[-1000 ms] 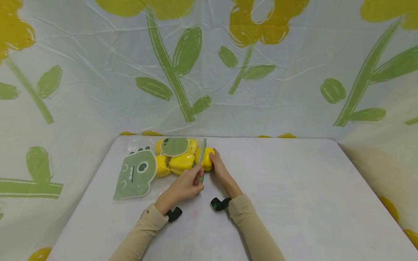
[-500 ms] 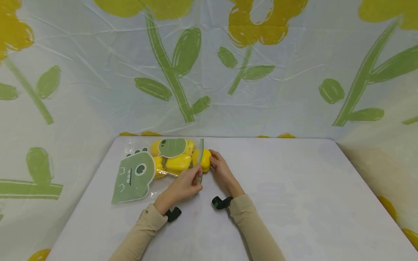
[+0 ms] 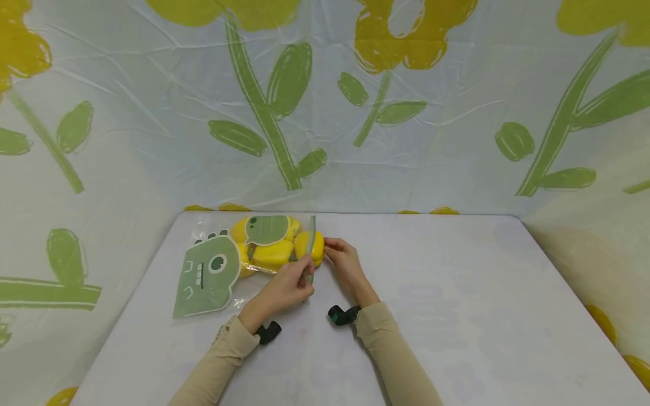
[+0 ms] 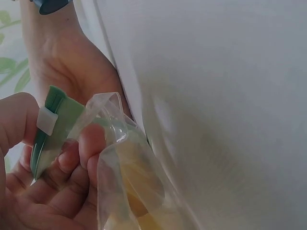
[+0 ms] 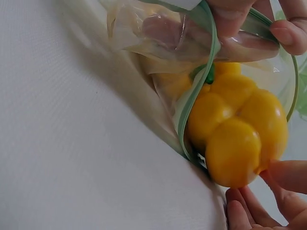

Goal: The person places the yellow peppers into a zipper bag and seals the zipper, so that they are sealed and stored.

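Note:
A clear zip bag [image 3: 213, 270] with a green dinosaur print lies on the white table [image 3: 457, 293], with yellow peppers inside it. My left hand [image 3: 303, 275] pinches the bag's green zip edge [image 4: 48, 124] and holds the mouth up. A yellow pepper [image 5: 235, 139] sits halfway through the green-rimmed mouth [image 5: 192, 105]. My right hand [image 3: 332, 248] grips the pepper's outer end with its fingertips [image 5: 283, 177]. The left hand's fingers [image 5: 240, 19] show at the top of the right wrist view.
A plastic sheet printed with flowers [image 3: 284, 113] rises behind the table and at both sides. The bag lies near the table's far left corner. Black wrist cameras [image 3: 342, 314] sit at both sleeves.
The right hand has moved left with the pepper, which now sits deeper in the bag's mouth. The bag has shifted slightly left. The left hand keeps its pinch on the zip edge.

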{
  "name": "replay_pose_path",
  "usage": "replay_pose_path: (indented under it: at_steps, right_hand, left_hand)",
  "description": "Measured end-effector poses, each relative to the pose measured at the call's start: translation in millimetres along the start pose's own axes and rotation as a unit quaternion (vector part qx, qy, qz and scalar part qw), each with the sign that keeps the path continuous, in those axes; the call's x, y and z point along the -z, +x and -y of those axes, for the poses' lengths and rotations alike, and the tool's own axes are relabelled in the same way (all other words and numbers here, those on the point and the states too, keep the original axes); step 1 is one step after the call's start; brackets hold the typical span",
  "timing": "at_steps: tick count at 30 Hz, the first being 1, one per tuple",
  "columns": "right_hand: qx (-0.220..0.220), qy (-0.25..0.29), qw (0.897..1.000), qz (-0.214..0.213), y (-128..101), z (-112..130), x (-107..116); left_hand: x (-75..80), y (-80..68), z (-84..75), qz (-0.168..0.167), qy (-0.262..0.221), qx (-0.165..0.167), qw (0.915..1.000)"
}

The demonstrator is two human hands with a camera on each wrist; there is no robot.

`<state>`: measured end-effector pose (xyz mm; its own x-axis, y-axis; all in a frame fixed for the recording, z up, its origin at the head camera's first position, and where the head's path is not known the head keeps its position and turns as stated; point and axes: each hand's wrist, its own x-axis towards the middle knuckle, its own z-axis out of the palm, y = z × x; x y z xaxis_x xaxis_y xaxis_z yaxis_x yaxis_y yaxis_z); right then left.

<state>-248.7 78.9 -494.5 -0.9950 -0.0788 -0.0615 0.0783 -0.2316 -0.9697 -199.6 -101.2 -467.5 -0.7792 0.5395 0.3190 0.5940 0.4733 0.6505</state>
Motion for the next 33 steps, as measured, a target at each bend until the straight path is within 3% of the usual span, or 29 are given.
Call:
replay_pose_path:
  at_steps: [10, 19, 26, 29, 33]
  right_hand:
    - [0.022, -0.049, 0.998, 0.025, 0.3, -0.2, -0.7]
    - [0.065, -0.133, 0.988, 0.045, -2.3, -0.4, -3.7]
    - [0.048, -0.148, 0.987, 0.042, 8.9, 7.0, -3.2]
    - [0.027, -0.16, 0.984, 0.071, 23.4, 9.6, 3.7]
    - [-0.018, -0.144, 0.975, 0.171, 43.3, 14.2, 14.4]
  left_hand:
    - [1.5, -1.1, 0.9, -0.003, 0.009, -0.008, 0.9999]
    - [2.6, -1.7, 0.4, 0.003, 0.005, -0.005, 1.0]
    - [3.8, -1.3, 0.8, 0.0, 0.004, -0.013, 0.9999]
    - [4.3, -1.0, 0.7, 0.002, 0.005, -0.008, 1.0]
    - [5.3, -1.4, -0.5, 0.008, -0.004, 0.001, 1.0]
